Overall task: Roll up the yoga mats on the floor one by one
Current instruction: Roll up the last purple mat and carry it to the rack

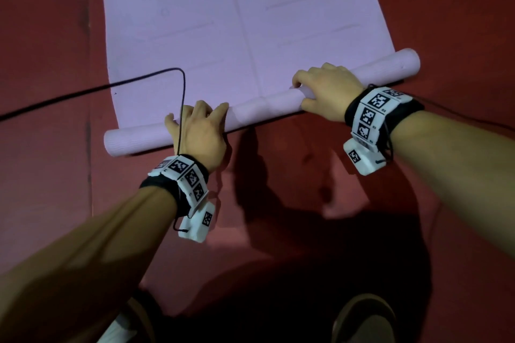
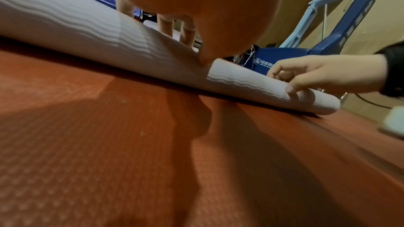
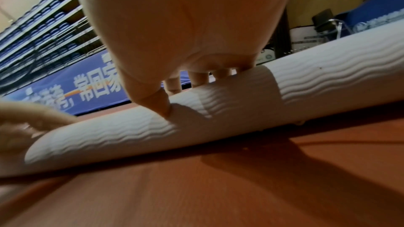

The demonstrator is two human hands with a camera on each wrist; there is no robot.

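Fingers: mine (image 1: 299,78) are curled over the thin roll (image 1: 267,104), thumbs on my side of it.
Mat: the lilac yoga mat (image 1: 237,22) lies on the red floor (image 1: 50,36); most is flat, so the rolling has only begun, I think.
Hands: left hand (image 1: 200,131) and right hand (image 1: 326,89) both grip the roll, wrists low.

From head height we look steeply down at the mat (image 1: 237,22). Our two wrist views sit near the floor (image 2: 109,144), close behind the roll (image 3: 240,103), which all views share.
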